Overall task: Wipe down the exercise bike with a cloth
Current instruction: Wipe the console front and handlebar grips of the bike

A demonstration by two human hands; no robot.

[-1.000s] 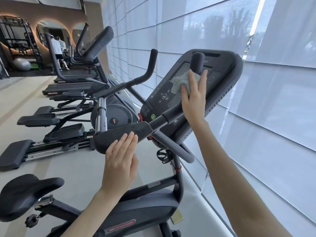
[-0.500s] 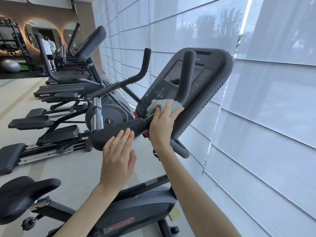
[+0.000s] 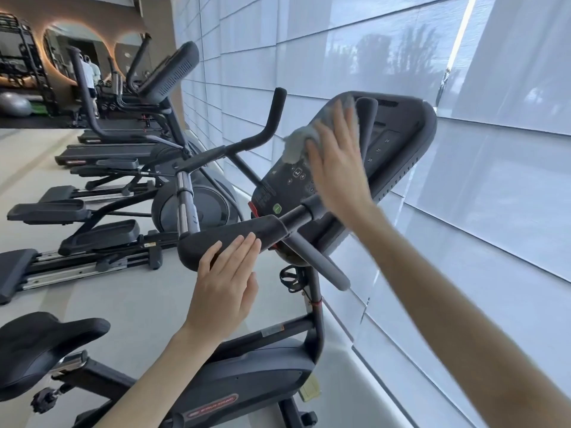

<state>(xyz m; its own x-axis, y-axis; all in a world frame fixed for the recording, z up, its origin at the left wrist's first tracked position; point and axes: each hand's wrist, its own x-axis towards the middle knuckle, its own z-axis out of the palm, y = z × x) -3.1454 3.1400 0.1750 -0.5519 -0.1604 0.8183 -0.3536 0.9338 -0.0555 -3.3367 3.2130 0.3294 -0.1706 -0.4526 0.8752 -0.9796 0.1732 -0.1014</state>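
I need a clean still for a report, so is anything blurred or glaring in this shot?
Head view: the right hand and grey cloth on the console are motion-blurred; the left hand on the handlebar pad is sharp; a sunlit gap in the window blinds glares at top right.

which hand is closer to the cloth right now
Right. The right hand presses the cloth against the console; the left hand rests lower down on the handlebar pad, apart from it.
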